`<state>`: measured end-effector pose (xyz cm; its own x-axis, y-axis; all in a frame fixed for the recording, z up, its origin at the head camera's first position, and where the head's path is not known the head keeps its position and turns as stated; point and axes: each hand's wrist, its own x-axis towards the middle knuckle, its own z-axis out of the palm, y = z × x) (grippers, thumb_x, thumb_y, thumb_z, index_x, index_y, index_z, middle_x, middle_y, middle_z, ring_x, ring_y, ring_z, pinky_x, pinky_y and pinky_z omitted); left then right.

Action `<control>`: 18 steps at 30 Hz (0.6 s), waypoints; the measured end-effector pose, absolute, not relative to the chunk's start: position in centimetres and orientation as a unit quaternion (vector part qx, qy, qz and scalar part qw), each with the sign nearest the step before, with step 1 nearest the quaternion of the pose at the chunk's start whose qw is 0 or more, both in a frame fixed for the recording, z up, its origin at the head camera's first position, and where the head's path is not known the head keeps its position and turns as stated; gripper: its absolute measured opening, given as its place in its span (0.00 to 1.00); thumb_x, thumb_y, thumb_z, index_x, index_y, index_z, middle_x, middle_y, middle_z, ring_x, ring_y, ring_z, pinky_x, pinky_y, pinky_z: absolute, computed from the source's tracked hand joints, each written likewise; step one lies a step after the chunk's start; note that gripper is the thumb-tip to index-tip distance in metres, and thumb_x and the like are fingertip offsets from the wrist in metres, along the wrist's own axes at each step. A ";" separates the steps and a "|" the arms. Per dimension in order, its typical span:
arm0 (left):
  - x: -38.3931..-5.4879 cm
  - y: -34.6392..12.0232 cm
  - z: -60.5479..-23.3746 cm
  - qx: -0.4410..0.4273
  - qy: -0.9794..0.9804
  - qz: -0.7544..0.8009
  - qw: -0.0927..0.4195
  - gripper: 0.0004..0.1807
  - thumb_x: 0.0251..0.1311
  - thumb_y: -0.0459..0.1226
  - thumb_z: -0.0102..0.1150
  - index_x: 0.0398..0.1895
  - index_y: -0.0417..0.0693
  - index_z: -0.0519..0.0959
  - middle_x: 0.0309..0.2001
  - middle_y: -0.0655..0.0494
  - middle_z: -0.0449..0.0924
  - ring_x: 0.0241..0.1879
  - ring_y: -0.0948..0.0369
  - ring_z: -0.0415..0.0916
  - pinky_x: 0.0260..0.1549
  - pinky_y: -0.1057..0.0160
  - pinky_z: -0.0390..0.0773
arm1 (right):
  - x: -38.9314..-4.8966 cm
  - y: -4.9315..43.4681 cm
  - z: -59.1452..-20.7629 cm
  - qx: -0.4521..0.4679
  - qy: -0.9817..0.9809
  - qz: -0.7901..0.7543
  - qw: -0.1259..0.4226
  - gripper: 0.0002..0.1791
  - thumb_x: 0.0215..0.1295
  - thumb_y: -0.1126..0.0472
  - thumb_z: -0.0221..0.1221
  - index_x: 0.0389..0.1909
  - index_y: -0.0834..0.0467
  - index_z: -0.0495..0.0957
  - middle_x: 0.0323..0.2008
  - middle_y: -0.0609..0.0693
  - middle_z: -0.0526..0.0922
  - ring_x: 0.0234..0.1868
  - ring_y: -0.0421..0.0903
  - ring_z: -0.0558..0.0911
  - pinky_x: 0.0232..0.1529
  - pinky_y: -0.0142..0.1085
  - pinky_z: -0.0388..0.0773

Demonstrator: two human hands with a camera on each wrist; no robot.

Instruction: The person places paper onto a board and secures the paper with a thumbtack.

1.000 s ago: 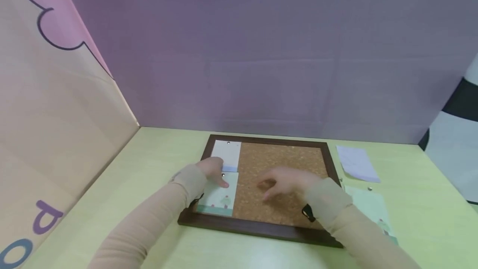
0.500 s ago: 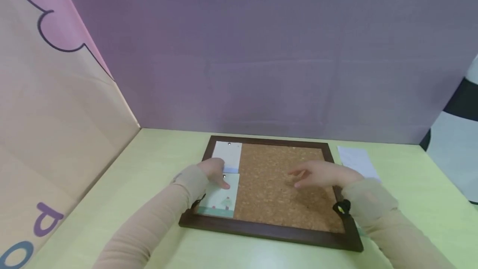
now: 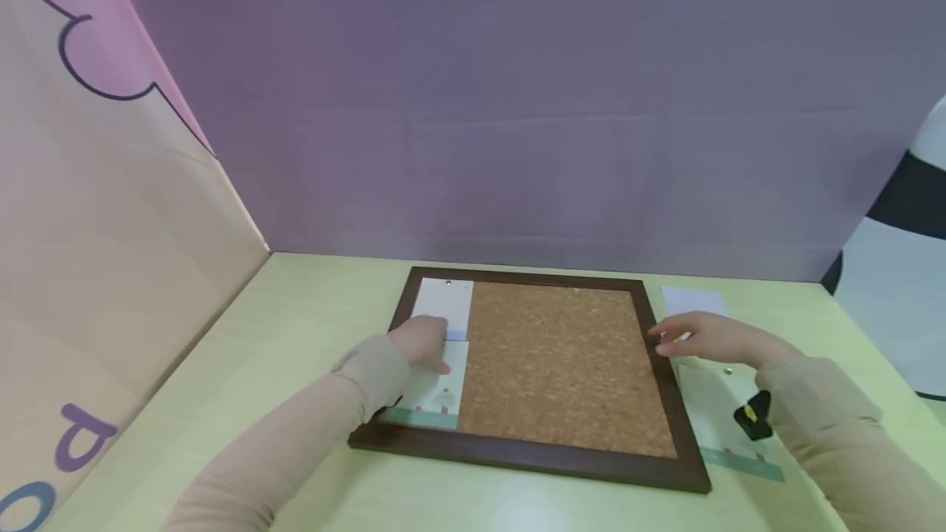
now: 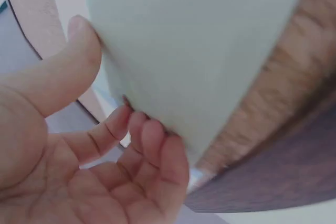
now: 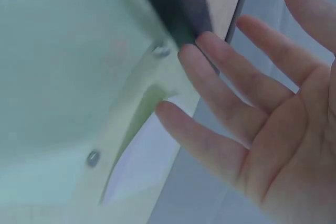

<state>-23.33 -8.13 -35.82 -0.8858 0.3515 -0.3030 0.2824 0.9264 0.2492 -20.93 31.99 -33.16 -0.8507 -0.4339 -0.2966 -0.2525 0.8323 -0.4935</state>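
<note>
A corkboard in a dark brown frame lies flat. On its left side, a white card with a silver pushpin at its top sits above a pale green card. My left hand rests on the green card near its upper edge, and the left wrist view shows loosely bent fingertips touching it. Over the frame's right edge hovers my right hand, holding nothing. Two loose pushpins are close to its spread fingers in the right wrist view.
Right of the board, a second pale green card lies on the light table, partly under my right arm. Behind it is a white sheet. A grey-purple backdrop rises at the table's far edge, with a pale printed panel on the left.
My right hand has moved rightward from above the cork to the frame's right edge, uncovering the bare cork. My left hand has stayed on the green card.
</note>
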 end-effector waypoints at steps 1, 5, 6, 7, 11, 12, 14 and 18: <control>-23.2 -8.1 -35.8 0.168 0.967 0.094 0.168 0.31 0.43 0.40 0.74 0.49 0.34 0.73 0.46 0.41 0.79 0.50 0.46 0.75 0.56 0.52 0.73 | -21.0 32.3 -33.3 -0.182 0.937 -0.223 0.198 0.26 0.65 0.52 0.57 0.56 0.67 0.73 0.54 0.66 0.76 0.55 0.64 0.75 0.49 0.54 0.75; -22.6 -8.1 -35.9 0.192 0.967 0.079 0.149 0.33 0.37 0.40 0.78 0.47 0.37 0.73 0.43 0.41 0.77 0.48 0.46 0.73 0.53 0.50 0.74 | -21.1 33.4 -33.4 -0.171 0.946 -0.208 0.180 0.25 0.65 0.51 0.57 0.54 0.68 0.74 0.53 0.67 0.77 0.52 0.63 0.76 0.46 0.52 0.77; -22.4 -8.0 -35.9 0.198 0.966 0.077 0.146 0.34 0.35 0.40 0.78 0.47 0.37 0.73 0.44 0.41 0.76 0.49 0.45 0.72 0.53 0.49 0.74 | -21.2 33.7 -33.4 -0.161 0.949 -0.207 0.177 0.26 0.65 0.51 0.56 0.54 0.68 0.74 0.52 0.67 0.77 0.51 0.62 0.77 0.45 0.50 0.78; -22.3 -8.0 -36.0 0.202 0.966 0.075 0.144 0.34 0.35 0.40 0.78 0.48 0.38 0.73 0.44 0.41 0.75 0.49 0.45 0.71 0.53 0.48 0.74 | -21.3 34.0 -33.3 -0.148 0.952 -0.204 0.175 0.26 0.66 0.51 0.56 0.54 0.69 0.73 0.52 0.67 0.77 0.50 0.61 0.78 0.43 0.48 0.79; -21.9 -7.8 -36.0 0.211 0.965 0.072 0.136 0.36 0.32 0.39 0.79 0.49 0.38 0.74 0.47 0.39 0.74 0.50 0.43 0.71 0.53 0.46 0.73 | -21.8 35.1 -33.0 -0.100 0.957 -0.203 0.182 0.29 0.68 0.50 0.53 0.55 0.73 0.70 0.49 0.70 0.78 0.44 0.58 0.80 0.35 0.44 0.81; -21.9 -7.8 -36.0 0.210 0.966 0.071 0.135 0.37 0.32 0.39 0.79 0.50 0.38 0.73 0.47 0.38 0.74 0.51 0.43 0.71 0.54 0.46 0.73 | -22.0 35.4 -33.0 -0.089 0.958 -0.201 0.185 0.30 0.68 0.50 0.53 0.55 0.74 0.69 0.49 0.70 0.78 0.43 0.57 0.81 0.34 0.44 0.81; -21.8 -7.7 -36.0 0.213 0.966 0.066 0.133 0.38 0.32 0.39 0.79 0.51 0.38 0.73 0.48 0.39 0.74 0.50 0.44 0.71 0.53 0.47 0.74 | -22.2 35.9 -32.9 -0.073 0.959 -0.197 0.189 0.30 0.67 0.51 0.54 0.53 0.76 0.69 0.47 0.72 0.78 0.41 0.59 0.81 0.34 0.46 0.81; -21.7 -7.7 -35.9 0.218 0.965 0.064 0.134 0.39 0.30 0.39 0.80 0.52 0.38 0.74 0.47 0.41 0.75 0.49 0.47 0.72 0.53 0.49 0.75 | -22.3 36.6 -32.8 -0.030 0.958 -0.207 0.198 0.30 0.66 0.53 0.55 0.52 0.78 0.67 0.47 0.74 0.75 0.42 0.63 0.80 0.34 0.50 0.81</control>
